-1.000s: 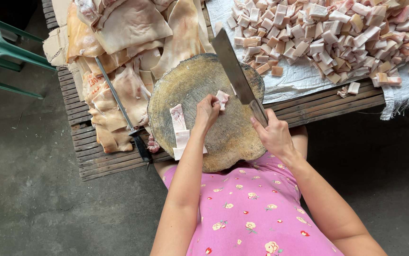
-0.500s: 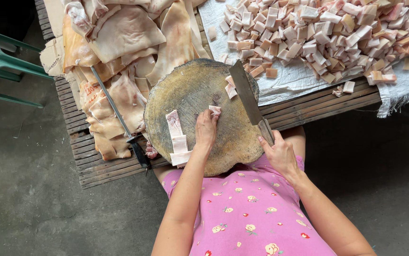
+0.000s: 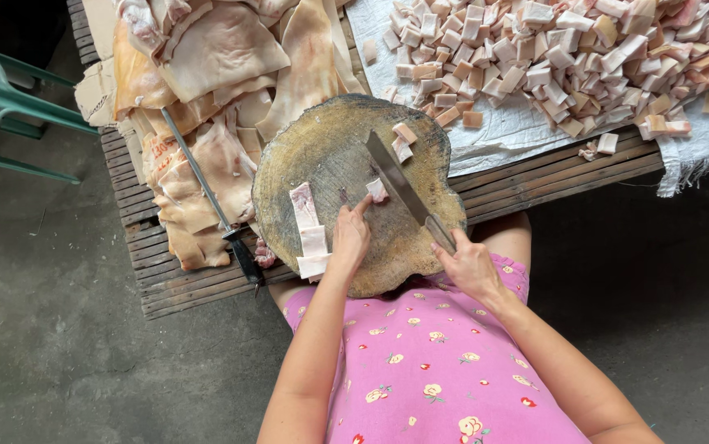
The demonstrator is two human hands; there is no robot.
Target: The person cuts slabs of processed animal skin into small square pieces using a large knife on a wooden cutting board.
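Observation:
A round wooden chopping block (image 3: 322,156) rests on a slatted wooden table. My right hand (image 3: 468,265) grips the handle of a cleaver (image 3: 396,177), whose blade lies across the block's right half. My left hand (image 3: 349,234) sits on the block, its fingertips touching a small pale piece of pork (image 3: 377,190) beside the blade. A long strip of pork fat and skin (image 3: 308,228) lies to the left of that hand. Two cut cubes (image 3: 404,140) sit past the blade near the block's far edge.
Large slabs of pork skin (image 3: 223,74) are heaped at the table's left, with a sharpening steel (image 3: 206,189) lying on them. A pile of cut cubes (image 3: 568,57) covers a white cloth at the right. A green plastic chair (image 3: 1,107) stands on the concrete floor at left.
The cleaver came down from above the block's far edge onto the block. My left hand stayed with the small piece beside the blade. Two cut cubes now lie beyond the blade.

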